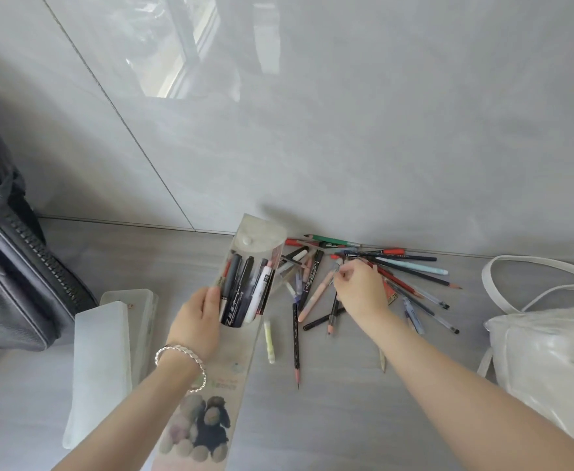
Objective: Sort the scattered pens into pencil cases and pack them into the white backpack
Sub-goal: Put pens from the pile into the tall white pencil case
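- Left hand (198, 321): grip clasps the pen-filled pencil case (244, 283).
- Right hand (360, 287): grip pinches one of the scattered pens (411, 266) on the floor.
- White backpack (550, 351): far right.

Glossy grey tiled floor (346, 147)

Colours at a glance
Frosted clear pencil case (227, 385) printed with beige and black plush toys; green pencil (333, 239), peach pen (312, 300), white backpack (550, 351), grey bag (17, 283).
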A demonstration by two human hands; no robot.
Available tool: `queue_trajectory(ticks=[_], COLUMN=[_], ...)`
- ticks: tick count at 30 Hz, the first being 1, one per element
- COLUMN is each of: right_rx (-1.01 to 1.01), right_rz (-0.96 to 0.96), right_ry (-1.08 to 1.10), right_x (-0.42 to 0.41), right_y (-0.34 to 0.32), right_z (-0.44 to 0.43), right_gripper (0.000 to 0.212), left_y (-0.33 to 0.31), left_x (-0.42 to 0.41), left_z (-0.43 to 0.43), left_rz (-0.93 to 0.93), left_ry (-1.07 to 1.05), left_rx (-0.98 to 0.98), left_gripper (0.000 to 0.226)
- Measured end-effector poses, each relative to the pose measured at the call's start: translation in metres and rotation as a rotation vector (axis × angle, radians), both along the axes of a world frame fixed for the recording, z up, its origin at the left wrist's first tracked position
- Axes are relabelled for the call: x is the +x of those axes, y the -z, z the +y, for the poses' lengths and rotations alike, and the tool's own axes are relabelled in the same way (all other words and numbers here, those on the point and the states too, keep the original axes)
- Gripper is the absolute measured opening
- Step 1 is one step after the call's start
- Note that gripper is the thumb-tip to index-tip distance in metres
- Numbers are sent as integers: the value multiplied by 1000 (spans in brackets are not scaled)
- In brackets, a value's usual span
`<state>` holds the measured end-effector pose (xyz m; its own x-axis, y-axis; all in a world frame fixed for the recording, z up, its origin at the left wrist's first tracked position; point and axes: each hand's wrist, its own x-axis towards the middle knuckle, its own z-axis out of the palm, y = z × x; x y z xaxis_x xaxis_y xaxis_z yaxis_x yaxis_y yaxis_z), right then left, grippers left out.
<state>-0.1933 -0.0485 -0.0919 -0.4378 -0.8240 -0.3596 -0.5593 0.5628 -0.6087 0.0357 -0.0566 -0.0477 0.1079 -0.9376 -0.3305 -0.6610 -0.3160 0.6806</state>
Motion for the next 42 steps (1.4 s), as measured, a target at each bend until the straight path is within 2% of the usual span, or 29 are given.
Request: queue_trajectory(ticks=[4,6,9,15,22,27,30,34,40,42], right_rx=[160,206,244,169,60,131,53,-140,-439,-472], right_rz=[204,230,83,-271,-188,-389,-470,-513,-660,-577], right_ry=[-64,-64,51,252,241,310,323,190,151,143], right_x=[15,21,20,17,27,23,14,6,12,19], right_y=[6,8,10,18,21,19,0,-40,-85,-81], right_z=[-22,-33,-41,-45,-45,-45,-25,12,51,56], right_gripper=[32,44,51,29,31,32,46,79,77,77], left_y=[1,1,1,3,3,3,1,-5,-13,-16], left_x=[0,0,1,-1,-9,-11,-13,-20,-35,-39], left_z=[1,1,3,6,11,15,17,23,43,48], left_rz=[3,8,22,45,58,72,82,89,104,117], left_ry=[8,14,8,17,49,52,46,74,234,256], left_rx=[21,34,47,59,64,57,86,127,150,138], left_gripper=[39,38,39,38,38,38,40,37,35,35])
